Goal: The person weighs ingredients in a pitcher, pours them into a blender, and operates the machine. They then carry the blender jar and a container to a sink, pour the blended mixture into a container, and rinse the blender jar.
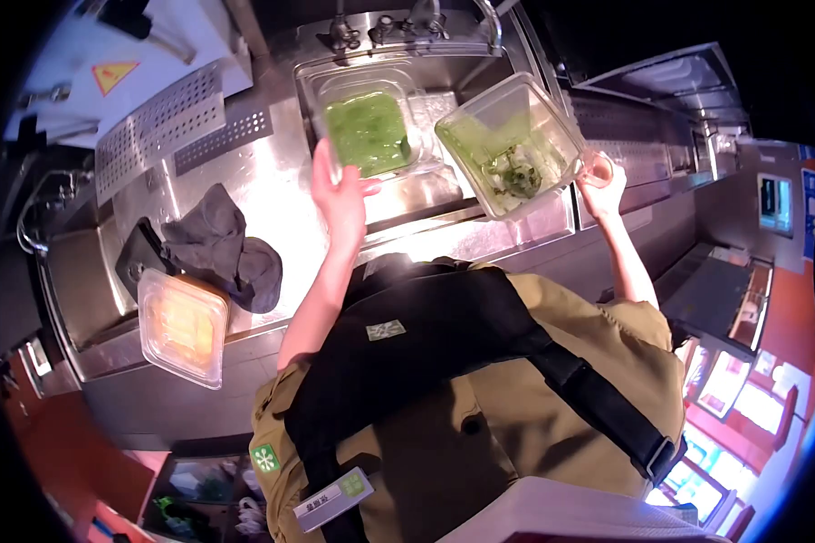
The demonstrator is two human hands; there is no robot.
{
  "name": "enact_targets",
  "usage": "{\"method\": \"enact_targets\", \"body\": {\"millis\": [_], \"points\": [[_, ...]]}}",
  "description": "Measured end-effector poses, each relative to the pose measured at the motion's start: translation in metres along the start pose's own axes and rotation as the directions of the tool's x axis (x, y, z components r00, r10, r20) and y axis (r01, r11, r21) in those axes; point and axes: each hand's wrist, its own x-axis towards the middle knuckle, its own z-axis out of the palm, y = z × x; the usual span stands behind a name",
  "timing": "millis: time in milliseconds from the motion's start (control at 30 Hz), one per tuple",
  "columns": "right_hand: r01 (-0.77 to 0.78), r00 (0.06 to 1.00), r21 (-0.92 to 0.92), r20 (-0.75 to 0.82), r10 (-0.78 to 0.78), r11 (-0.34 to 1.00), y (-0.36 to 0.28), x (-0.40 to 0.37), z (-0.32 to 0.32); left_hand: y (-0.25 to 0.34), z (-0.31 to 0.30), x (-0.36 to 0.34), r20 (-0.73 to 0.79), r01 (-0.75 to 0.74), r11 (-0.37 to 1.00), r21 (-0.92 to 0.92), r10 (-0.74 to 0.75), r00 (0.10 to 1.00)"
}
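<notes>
A clear square container [534, 122] with green residue and dark leafy bits at its bottom hangs tilted over the sink's right side. My right hand [600, 184] grips its right rim with curled fingers. Green liquid [368, 133] fills a second clear container [321, 90], which sits in the metal sink [466, 68]. Beside that container's lower left edge is my left hand [342, 195], its fingers apart and nothing in its palm. Whether its fingertips touch the rim is hard to tell.
Left of the sink, a dark cloth [210, 237] lies on the steel counter [285, 204]. A lidded clear container with orange contents [183, 326] stands at the counter's front edge. Perforated metal plates [160, 134] lie behind the cloth. Taps [385, 34] line the sink's back.
</notes>
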Motion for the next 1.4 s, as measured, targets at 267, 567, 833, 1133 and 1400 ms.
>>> {"method": "enact_targets", "body": {"millis": [267,567,833,1133,1400], "points": [[-0.053,0.995,-0.143,-0.089,0.04,0.988,0.056,-0.03,0.026,0.058,0.011,-0.027,-0.071,0.013,0.975,0.22,0.002,0.997],[0.06,0.997,0.36,-0.071,-0.036,0.931,0.031,-0.009,0.105,0.089,0.049,-0.027,-0.024,-0.215,0.923,0.319,0.235,0.972],[-0.013,1.0,0.498,-0.008,0.019,0.867,-0.004,-0.018,0.135,0.076,0.06,-0.012,0.024,-0.409,0.798,0.443,0.445,0.895],[-0.103,0.994,0.609,0.043,0.098,0.787,-0.017,-0.03,0.145,0.067,0.059,-0.005,0.088,-0.531,0.67,0.519,0.576,0.813],[-0.068,0.995,0.58,-0.025,0.101,0.812,-0.023,-0.029,0.145,0.068,0.061,-0.005,0.091,-0.518,0.704,0.487,0.549,0.831]]}}
